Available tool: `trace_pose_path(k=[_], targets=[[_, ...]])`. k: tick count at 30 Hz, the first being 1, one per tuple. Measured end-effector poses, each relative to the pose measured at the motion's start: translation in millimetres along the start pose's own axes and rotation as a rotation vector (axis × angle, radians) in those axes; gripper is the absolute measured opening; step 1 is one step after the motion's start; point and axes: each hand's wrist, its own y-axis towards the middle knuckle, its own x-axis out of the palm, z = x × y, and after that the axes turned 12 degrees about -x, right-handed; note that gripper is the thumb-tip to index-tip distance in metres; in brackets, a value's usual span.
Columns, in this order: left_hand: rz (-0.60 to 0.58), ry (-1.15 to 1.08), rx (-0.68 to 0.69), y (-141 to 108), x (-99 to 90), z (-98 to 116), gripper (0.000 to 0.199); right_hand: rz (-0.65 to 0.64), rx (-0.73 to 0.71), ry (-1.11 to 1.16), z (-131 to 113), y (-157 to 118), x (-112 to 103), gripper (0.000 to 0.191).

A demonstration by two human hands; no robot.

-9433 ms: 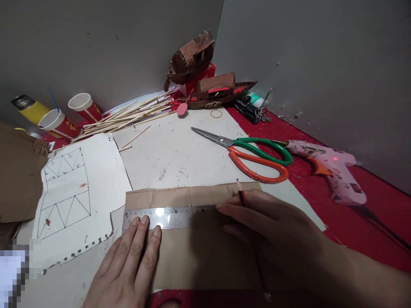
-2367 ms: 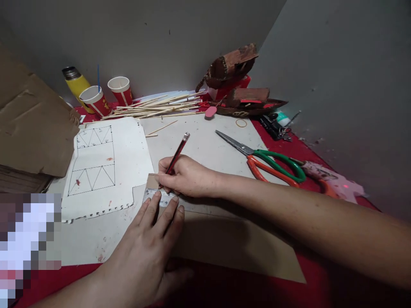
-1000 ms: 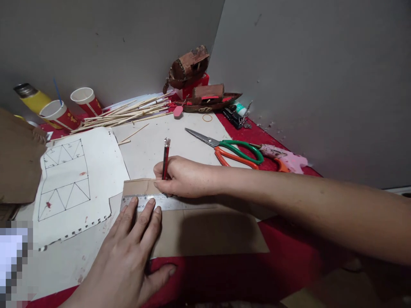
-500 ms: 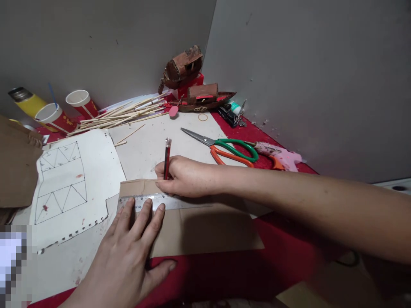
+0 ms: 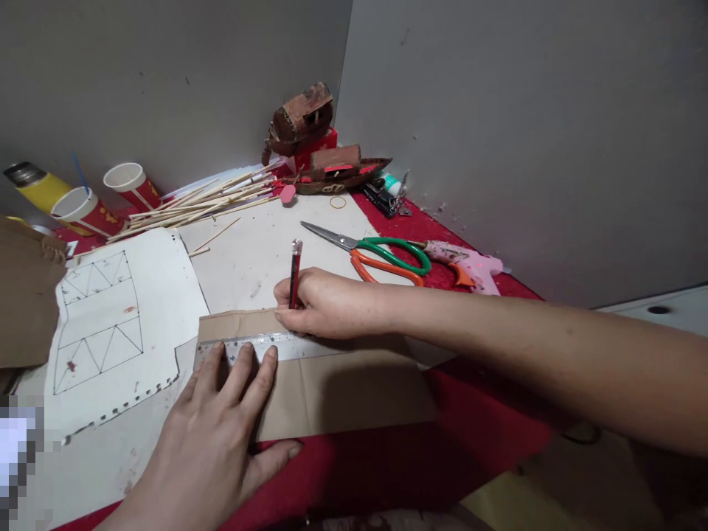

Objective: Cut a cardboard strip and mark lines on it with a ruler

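A brown piece of cardboard (image 5: pixel 354 402) lies at the front of the table, with a clear ruler (image 5: pixel 290 348) laid across it. My left hand (image 5: pixel 221 428) has its fingers spread flat, pressing the ruler's left part onto the cardboard. Closed around a red and black pencil (image 5: pixel 295 276), my right hand (image 5: pixel 326 302) rests by the ruler's upper edge. The pencil stands nearly upright; its tip is hidden by the hand. Left of the cardboard is a sheet of paper (image 5: pixel 160 295) with two drawn zigzag panels.
Scissors (image 5: pixel 359 247) with green and orange handles lie beyond my right hand, beside a pink glue gun (image 5: pixel 470 265). Thin wooden sticks (image 5: pixel 204 203), paper cups (image 5: pixel 133 184), a yellow bottle (image 5: pixel 41 188) and two model boats (image 5: pixel 337 169) stand along the back. A cardboard box (image 5: pixel 27 295) is at left.
My right hand has slid slightly right along the ruler with the pencil. The left hand stays on the ruler. The whole view has shifted a little, so the background sits further left.
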Motion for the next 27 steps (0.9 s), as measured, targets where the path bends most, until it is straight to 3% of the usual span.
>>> trace_pose_path(k=[7, 27], targets=[[-0.108, 0.028, -0.048, 12, -8.4, 3, 0.089, 0.023, -0.013, -0.032, -1, -6, 0, 0.033], [-0.148, 0.069, -0.067, 14, -15.6, 4, 0.087, 0.057, 0.07, -0.089, 6, -35, -9, 0.027]])
